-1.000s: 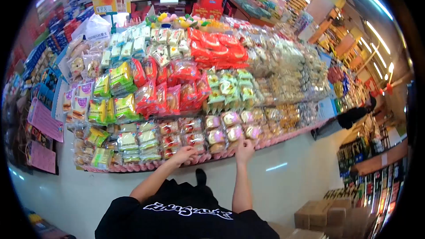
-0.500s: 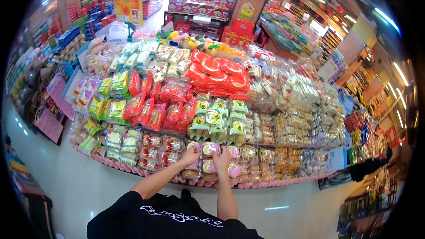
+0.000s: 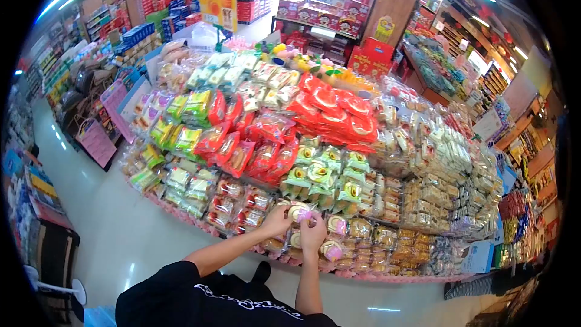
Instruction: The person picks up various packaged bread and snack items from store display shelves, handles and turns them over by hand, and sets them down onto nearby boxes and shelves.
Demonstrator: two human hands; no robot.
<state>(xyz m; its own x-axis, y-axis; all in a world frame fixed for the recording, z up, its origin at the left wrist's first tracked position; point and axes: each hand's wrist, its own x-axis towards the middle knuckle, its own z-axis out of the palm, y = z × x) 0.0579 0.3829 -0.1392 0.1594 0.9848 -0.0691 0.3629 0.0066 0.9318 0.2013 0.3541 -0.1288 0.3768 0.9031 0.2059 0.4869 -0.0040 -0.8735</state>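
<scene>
Shifted rightward: left hand (image 3: 276,221), right hand (image 3: 313,235)
Fingers: pinching purple-white pack (image 3: 299,212), lower centre
Upper-left sign (image 3: 218,9): print blurred

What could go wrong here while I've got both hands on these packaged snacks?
The purple-and-white packet between your left hand and right hand might slip or get squeezed. Green packets stacked just behind could be nudged and slide forward. Pink trim marks the near edge, so a dropped packet may reach the floor.
</scene>
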